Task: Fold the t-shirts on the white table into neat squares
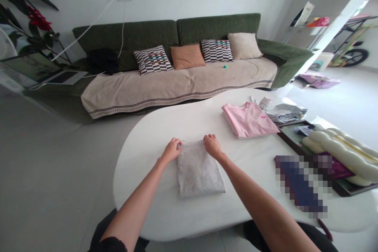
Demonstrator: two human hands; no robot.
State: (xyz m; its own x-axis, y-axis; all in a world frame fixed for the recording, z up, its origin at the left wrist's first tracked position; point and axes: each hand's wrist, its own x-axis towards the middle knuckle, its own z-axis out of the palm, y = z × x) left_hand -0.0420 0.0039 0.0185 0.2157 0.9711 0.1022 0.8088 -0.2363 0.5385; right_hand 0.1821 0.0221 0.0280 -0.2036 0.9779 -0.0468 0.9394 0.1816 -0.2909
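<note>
A light grey folded garment (199,173) lies flat on the white table (141,177), in a neat rectangle. My left hand (172,149) is closed on its far left corner, with the fingers curled around the edge. At the far right corner my right hand (212,145) grips the same edge, knuckles up; its fingertips are partly hidden. To the right, farther back, a pink folded T-shirt (251,120) rests on the tabletop, apart from both hands.
A dark-rimmed tray (291,141) on the right holds a puffy cream object (339,147). Crumpled plastic packaging (285,113) sits behind it, and a pixelated dark item (302,185) in front. Beyond the table stands a green sofa (218,25) with several cushions.
</note>
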